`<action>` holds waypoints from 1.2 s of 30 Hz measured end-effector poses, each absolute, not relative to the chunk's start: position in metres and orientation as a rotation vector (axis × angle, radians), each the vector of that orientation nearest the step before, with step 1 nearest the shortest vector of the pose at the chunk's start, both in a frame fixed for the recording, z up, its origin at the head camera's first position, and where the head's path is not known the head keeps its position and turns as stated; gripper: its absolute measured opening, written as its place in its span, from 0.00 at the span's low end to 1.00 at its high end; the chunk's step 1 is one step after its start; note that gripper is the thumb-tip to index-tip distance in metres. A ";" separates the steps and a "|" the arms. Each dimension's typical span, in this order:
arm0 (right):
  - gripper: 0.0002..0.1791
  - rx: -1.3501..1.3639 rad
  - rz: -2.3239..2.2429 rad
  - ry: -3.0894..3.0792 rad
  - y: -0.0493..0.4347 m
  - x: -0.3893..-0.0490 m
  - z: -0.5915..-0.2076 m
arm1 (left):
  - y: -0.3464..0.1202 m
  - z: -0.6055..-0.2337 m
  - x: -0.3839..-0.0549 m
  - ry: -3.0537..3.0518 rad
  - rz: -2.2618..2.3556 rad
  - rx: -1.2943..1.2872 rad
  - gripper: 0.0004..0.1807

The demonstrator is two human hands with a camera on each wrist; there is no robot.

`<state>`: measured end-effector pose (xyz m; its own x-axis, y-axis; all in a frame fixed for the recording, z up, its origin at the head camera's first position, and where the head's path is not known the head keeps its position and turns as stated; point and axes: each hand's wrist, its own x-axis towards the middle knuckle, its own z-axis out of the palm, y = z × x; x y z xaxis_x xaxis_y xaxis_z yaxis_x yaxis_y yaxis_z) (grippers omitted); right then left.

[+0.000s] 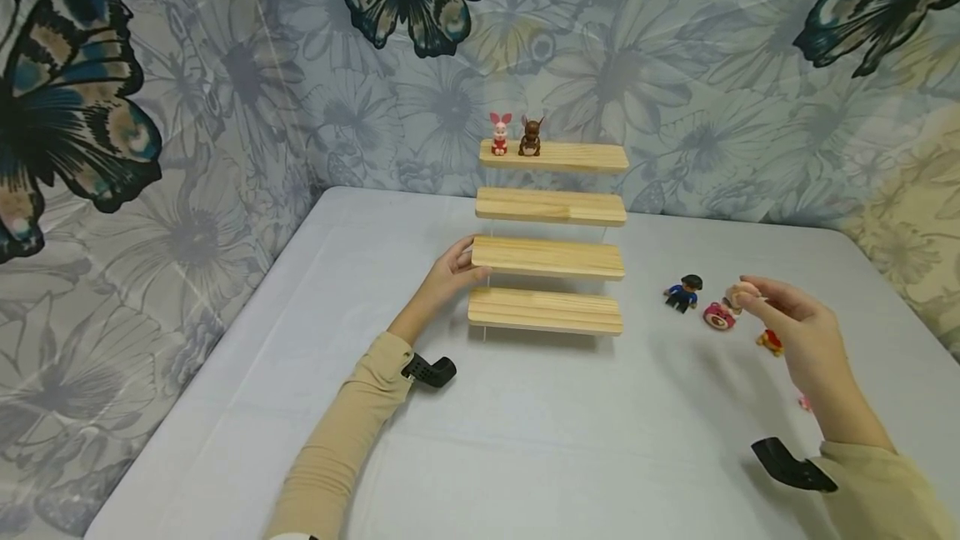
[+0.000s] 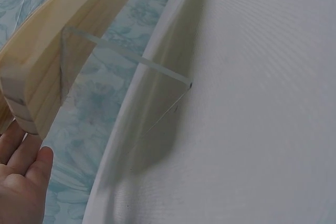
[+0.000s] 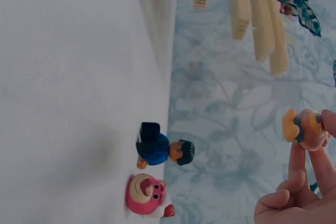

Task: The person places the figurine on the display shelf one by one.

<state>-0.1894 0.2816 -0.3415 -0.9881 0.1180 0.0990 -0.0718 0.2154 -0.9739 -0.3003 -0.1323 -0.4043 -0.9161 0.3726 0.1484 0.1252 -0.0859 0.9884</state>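
A tiered display shelf (image 1: 547,257) with pale wooden boards on clear supports stands on the table. My left hand (image 1: 455,271) grips its left end at the second board from the bottom; in the left wrist view, the fingers (image 2: 23,153) meet the board's end. Over the table's right side, my right hand (image 1: 806,327) pinches a small toy figurine (image 3: 307,128) with orange, blue and pinkish parts, partly covered by the fingers. Below and beside that hand lie a dark-haired figurine in blue (image 1: 683,293), a pink bear figurine (image 1: 719,316) and a red-and-yellow figurine (image 1: 770,342).
On the top board, a pink-eared figurine (image 1: 499,135) and a brown figurine (image 1: 530,137) stand side by side at the left. A small pink toy (image 1: 805,402) shows partly behind my right wrist. Butterfly-patterned fabric (image 1: 450,107) hangs behind the white table (image 1: 570,432).
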 end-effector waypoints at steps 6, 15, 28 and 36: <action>0.17 0.012 1.995 -2.196 0.274 -0.194 -0.342 | -0.131 -0.402 -0.298 2.014 2.134 0.543 0.35; 0.17 0.001 1.984 -2.070 0.267 -0.206 -0.349 | -0.128 -0.404 -0.296 2.017 2.134 0.530 0.34; 0.20 -0.003 1.993 -2.074 0.267 -0.233 -0.356 | -0.129 -0.382 -0.281 2.035 2.113 0.550 0.35; 0.19 0.026 1.895 -2.120 0.248 -0.239 -0.329 | -0.129 -0.381 -0.281 2.039 2.102 0.544 0.34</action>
